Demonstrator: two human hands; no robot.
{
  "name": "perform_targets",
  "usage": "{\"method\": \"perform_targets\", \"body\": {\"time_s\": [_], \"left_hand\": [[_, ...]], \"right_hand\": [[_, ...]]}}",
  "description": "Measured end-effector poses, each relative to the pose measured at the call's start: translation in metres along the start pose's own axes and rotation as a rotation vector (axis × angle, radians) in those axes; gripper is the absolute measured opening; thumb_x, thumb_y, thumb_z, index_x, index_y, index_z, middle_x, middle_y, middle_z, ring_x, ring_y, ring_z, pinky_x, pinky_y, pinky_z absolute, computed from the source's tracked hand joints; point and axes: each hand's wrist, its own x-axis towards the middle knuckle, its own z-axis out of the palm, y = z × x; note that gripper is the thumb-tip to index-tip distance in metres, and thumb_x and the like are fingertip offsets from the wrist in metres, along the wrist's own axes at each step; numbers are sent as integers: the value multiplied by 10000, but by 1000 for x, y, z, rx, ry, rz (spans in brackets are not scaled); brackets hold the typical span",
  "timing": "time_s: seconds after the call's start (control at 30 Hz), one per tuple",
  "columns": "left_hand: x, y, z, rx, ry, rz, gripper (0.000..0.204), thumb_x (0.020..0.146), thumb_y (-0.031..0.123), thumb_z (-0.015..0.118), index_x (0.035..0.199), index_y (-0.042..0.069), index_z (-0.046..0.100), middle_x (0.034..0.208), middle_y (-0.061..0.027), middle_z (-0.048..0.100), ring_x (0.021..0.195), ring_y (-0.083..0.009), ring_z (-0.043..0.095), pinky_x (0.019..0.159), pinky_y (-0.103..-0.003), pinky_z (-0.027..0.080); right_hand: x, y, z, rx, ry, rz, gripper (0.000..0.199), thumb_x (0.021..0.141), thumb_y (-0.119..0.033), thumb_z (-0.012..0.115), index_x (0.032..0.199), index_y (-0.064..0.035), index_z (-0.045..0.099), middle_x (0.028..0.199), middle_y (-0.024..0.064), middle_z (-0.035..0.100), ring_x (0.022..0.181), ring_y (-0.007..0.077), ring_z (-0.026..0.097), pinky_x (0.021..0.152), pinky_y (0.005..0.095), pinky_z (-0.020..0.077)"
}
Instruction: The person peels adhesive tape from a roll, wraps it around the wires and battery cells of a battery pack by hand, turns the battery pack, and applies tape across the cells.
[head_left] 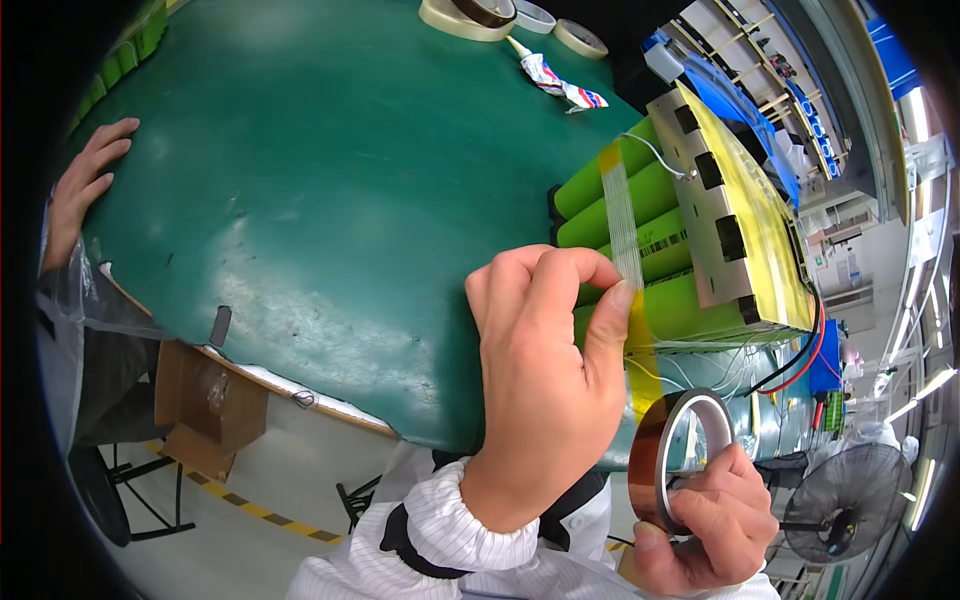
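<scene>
A battery pack [655, 225] of green cylindrical cells stands on the green table mat, its upper face covered by a yellow board with a metal strip along the edge. A whitish ribbed band [622, 220] crosses the cells. My left hand [545, 360] is closed in a pinch on a strip of amber tape [640, 325] at the lower end of that band. The strip runs down toward a tape roll [652, 465], which my right hand [715, 530] grips by its lower rim. Thin white wires and black and red leads hang from the pack.
Several tape rolls [580, 38] and a crumpled tube [555, 82] lie at the far edge. Another person's hand [88, 185] rests on the mat [300, 200] at left. Below are a cardboard box [210, 400] and a stool; a black fan [850, 505] stands at right.
</scene>
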Motion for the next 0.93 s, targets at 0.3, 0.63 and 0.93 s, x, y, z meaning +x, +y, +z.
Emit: {"method": "perform_targets", "body": {"time_s": [0.3, 0.63, 0.93], "left_hand": [[-33, 17, -27, 243, -108, 194, 508, 727, -115, 529, 1203, -2, 664, 1305, -205, 527, 1138, -384, 446, 990, -434, 368], [-31, 15, -16, 344, -196, 293, 463, 794, -23, 600, 1255, -67, 617, 1413, -271, 460, 1172, -432, 418, 1019, -492, 339], [-11, 19, -24, 534, -156, 477, 372, 810, 182, 769, 1112, -27, 708, 1312, -191, 587, 1104, -385, 451, 904, -464, 403]], "right_hand": [[-16, 11, 1, -142, 52, 13, 180, 700, -72, 702, 809, 21, 591, 579, 58, 555, 472, 201, 428, 535, 335, 335], [-25, 32, -13, -178, 90, 31, 176, 666, -25, 697, 819, 16, 619, 593, 46, 551, 492, 204, 461, 562, 334, 355], [-32, 52, -21, -178, 121, 8, 219, 667, 1, 716, 871, -4, 637, 629, 42, 584, 504, 215, 490, 567, 334, 362]]}}
